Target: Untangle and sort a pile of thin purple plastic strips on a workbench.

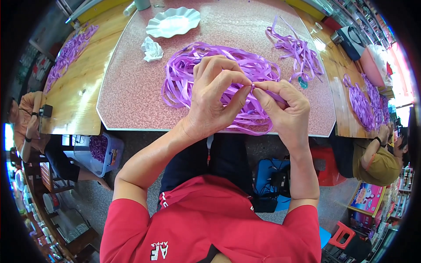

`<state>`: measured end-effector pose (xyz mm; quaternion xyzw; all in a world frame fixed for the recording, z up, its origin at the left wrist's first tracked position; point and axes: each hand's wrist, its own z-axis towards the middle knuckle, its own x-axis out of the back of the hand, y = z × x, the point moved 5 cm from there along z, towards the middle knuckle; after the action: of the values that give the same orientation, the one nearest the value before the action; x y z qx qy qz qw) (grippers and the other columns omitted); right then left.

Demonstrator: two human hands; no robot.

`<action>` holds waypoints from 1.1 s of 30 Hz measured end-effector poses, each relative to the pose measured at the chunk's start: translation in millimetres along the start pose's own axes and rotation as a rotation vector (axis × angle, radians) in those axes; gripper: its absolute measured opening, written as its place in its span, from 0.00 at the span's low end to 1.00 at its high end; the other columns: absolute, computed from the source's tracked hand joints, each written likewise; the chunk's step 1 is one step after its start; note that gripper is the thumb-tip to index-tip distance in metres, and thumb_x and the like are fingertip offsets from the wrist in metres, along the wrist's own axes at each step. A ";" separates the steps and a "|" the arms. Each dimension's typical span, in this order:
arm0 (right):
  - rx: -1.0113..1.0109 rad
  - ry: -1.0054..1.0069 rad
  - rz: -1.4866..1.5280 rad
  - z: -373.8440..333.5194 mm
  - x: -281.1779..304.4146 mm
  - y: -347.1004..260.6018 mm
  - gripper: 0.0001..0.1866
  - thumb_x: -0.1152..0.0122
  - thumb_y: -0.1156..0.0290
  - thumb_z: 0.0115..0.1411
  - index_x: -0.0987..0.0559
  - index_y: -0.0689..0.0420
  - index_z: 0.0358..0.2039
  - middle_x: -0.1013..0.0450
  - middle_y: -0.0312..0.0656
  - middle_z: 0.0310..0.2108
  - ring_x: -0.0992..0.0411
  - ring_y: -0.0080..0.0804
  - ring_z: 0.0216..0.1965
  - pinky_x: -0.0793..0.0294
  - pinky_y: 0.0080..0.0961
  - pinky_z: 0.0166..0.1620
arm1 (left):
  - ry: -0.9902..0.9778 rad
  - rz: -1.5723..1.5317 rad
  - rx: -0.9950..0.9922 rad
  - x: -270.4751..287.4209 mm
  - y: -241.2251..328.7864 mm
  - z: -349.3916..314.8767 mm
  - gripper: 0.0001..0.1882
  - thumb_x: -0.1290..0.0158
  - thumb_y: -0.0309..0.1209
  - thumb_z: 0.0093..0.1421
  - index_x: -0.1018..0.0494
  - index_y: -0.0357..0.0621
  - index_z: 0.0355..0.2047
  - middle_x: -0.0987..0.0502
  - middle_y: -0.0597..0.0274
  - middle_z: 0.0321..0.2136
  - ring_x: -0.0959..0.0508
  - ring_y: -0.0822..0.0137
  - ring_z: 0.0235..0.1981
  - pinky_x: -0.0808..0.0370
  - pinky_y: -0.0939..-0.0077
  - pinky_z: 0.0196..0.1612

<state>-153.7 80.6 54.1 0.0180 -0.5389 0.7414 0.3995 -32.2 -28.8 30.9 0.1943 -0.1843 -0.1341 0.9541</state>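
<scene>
Left hand (215, 94) and right hand (288, 104) are meeting at the fingertips, pinching a purple ribbon (253, 87).
Thumb and forefinger of each are pressing together on a small bit of it, between the two hands; the loose ribbon pile (261, 65) is spreading beneath and beyond them on the speckled pink tabletop (131, 94). Farther off, a smaller ribbon bundle (302, 55) is lying to the right, a crumpled white tissue (151, 49) to the left, a scalloped white plate (173, 22) resting beyond.
</scene>
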 end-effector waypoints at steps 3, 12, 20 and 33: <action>0.025 -0.008 0.061 3.2 3.3 6.2 0.05 0.36 0.79 0.58 0.17 0.61 0.36 0.28 0.31 0.29 0.32 0.13 0.30 0.34 0.11 0.31 | -0.007 0.039 -0.026 -1.7 2.9 1.0 0.12 0.38 0.24 0.48 0.26 0.48 0.34 0.26 0.62 0.36 0.28 0.59 0.42 0.37 0.64 0.46; -0.278 -0.209 0.280 0.2 4.1 19.5 0.09 0.37 0.79 0.59 0.20 0.64 0.41 0.25 0.31 0.29 0.31 0.10 0.30 0.34 0.09 0.31 | -0.038 0.066 -0.074 -4.1 8.9 0.6 0.13 0.37 0.25 0.47 0.26 0.50 0.34 0.26 0.65 0.36 0.28 0.60 0.43 0.37 0.64 0.46; -0.220 -0.161 0.285 1.9 7.4 12.9 0.06 0.36 0.79 0.59 0.18 0.61 0.38 0.25 0.28 0.28 0.33 0.08 0.26 0.38 0.07 0.28 | -0.091 -0.040 -0.005 -5.0 5.5 0.9 0.12 0.38 0.24 0.48 0.27 0.47 0.33 0.26 0.63 0.35 0.27 0.61 0.41 0.37 0.65 0.45; -0.240 -0.177 0.228 -0.8 6.0 18.3 0.07 0.39 0.74 0.63 0.18 0.64 0.37 0.29 0.28 0.29 0.37 0.09 0.27 0.41 0.11 0.28 | -0.149 -0.102 0.076 -4.4 5.3 -0.4 0.11 0.40 0.24 0.50 0.27 0.44 0.35 0.26 0.60 0.36 0.27 0.60 0.43 0.37 0.65 0.48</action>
<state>-168.6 82.8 42.2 -0.0259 -0.6551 0.7078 0.2631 -35.1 -22.6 31.4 0.2288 -0.2494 -0.1893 0.9217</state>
